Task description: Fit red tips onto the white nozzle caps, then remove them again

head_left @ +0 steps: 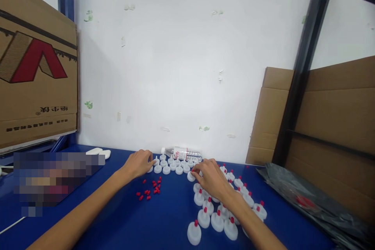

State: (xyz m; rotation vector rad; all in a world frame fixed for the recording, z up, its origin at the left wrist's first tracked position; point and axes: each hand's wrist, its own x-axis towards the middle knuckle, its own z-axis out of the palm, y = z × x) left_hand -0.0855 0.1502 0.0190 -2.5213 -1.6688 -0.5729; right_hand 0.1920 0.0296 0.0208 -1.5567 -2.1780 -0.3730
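My left hand (140,163) is at the left end of a group of white nozzle caps (166,170) with bare spouts. Its fingers are pinched together at a white nozzle cap (150,169), which they partly hide. My right hand (210,176) reaches across the right-hand group, thumb and fingers closed at the red tip of another white nozzle cap (190,176) standing on the table. Around and under my right forearm stand many white nozzle caps with red tips (217,222). Several loose small red tips (154,184) lie between my arms.
A clear plastic bottle (184,153) lies behind the caps by the wall. A large cardboard box (38,86) stands left, above a blurred object (55,179). Grey plastic bags (304,199) lie right, near a dark metal post (301,86) and cardboard (268,117). The tabletop (117,218) is blue.
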